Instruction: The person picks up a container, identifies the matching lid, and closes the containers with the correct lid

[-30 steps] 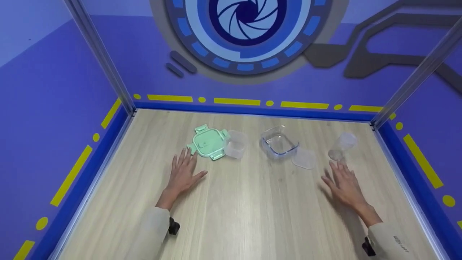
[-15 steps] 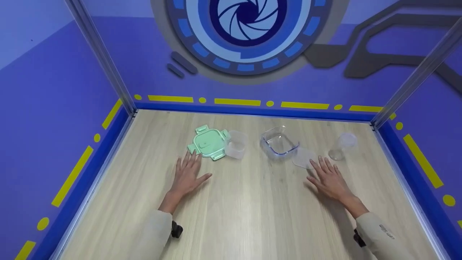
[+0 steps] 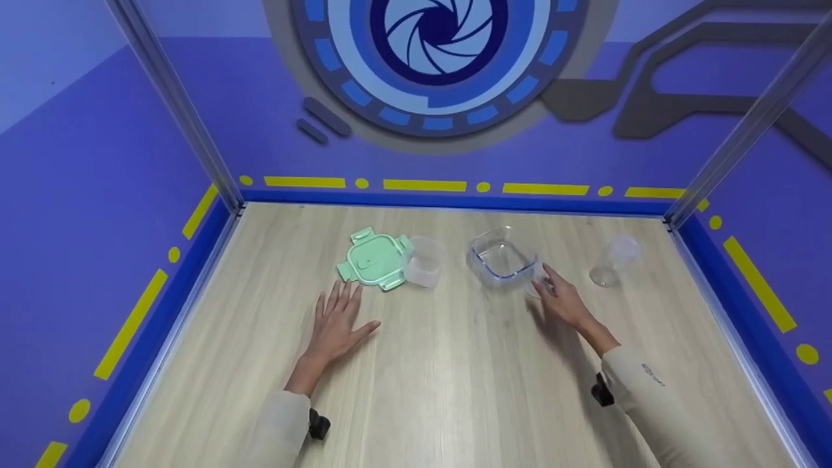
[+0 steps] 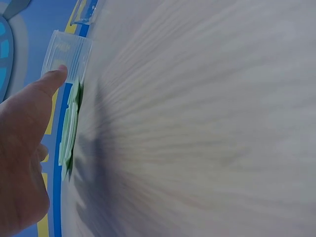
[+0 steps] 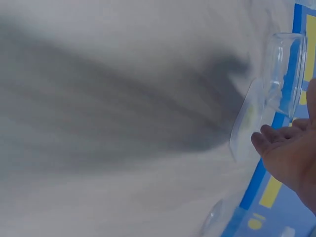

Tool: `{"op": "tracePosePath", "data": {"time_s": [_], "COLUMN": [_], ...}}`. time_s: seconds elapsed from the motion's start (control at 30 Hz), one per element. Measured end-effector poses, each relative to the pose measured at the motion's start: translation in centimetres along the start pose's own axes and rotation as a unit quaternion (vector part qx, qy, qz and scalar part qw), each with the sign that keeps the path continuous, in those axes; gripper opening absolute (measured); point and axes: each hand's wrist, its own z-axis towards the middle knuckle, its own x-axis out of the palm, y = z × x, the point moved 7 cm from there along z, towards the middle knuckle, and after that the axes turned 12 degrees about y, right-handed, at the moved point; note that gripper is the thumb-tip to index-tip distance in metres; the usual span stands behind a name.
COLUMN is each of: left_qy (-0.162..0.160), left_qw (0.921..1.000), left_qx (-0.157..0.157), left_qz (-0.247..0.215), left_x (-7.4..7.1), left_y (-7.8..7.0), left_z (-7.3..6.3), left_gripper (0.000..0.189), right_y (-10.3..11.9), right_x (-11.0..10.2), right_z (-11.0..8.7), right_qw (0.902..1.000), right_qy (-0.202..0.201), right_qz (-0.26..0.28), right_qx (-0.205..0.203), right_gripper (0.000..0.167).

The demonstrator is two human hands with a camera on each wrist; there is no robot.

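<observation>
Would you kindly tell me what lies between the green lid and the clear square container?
In the head view, a translucent box sits between them, nearer the green lid; bare table separates it from the clear square container.

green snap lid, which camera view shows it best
The head view: it looks down on the green snap lid, showing nearly all of its top face and the tabs around it. The left wrist view catches it only edge-on, as a thin green strip. The right wrist view does not show it.
</observation>
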Motion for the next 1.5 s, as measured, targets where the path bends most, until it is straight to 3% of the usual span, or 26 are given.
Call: {"op": "tracePosePath", "data": {"time_s": [0.1, 0.23, 0.47, 0.6, 0.7, 0.83, 0.97, 1.2, 1.37, 1.5], "left_qy": [-0.001, -0.005, -0.004, -0.005, 0.001, 0.002, -0.002, -0.001, 0.009, 0.014], "left_qw": [1.0000, 1.0000, 1.0000, 1.0000, 1.0000, 0.9999, 0.9999, 0.9999, 0.9999, 0.9998], "left_qx": [0.000, 0.000, -0.003, -0.003, -0.007, -0.006, 0.001, -0.001, 0.000, -0.002], "left_qz": [-0.001, -0.003, 0.001, -0.002, -0.004, -0.008, -0.011, -0.012, -0.005, -0.010], "left_x": [-0.1, -0.4, -0.5, -0.5, -0.3, -0.2, -0.4, -0.6, -0.8, -1.0], "left_y": [0.2, 0.3, 0.5, 0.6, 0.7, 0.6, 0.5, 0.6, 0.6, 0.5], "left_z": [-0.1, -0.3, -0.6, -0.6, -0.6, -0.6, -0.6, -0.6, -0.2, 0.1], "left_gripper": [0.092, 0.091, 0.091, 0.090, 0.091, 0.091, 0.091, 0.090, 0.089, 0.089], "right_y": [-0.1, 0.4, 1.3, 1.2, 1.1, 1.0, 0.9, 1.1, 1.6, 1.8], "right_x": [0.3, 1.3, 2.0, 2.5, 3.2, 4.0, 4.3, 4.8, 5.5, 6.1], "right_z": [0.8, 2.0, 3.0, 3.5, 3.8, 4.1, 4.3, 3.9, 3.2, 2.6], "right_qw": [0.9974, 0.9861, 0.9608, 0.9394, 0.9171, 0.8973, 0.8987, 0.9237, 0.9200, 0.9197], "right_qy": [-0.021, -0.060, -0.155, -0.151, -0.140, -0.130, -0.094, 0.038, 0.126, 0.167], "right_qz": [0.063, 0.135, 0.177, 0.259, 0.333, 0.392, 0.405, 0.368, 0.365, 0.350], "right_qx": [0.030, 0.077, 0.147, 0.166, 0.169, 0.157, 0.140, 0.100, 0.065, 0.059], "right_gripper": [0.061, 0.059, 0.029, 0.049, 0.070, 0.079, 0.075, 0.071, 0.072, 0.073]}}
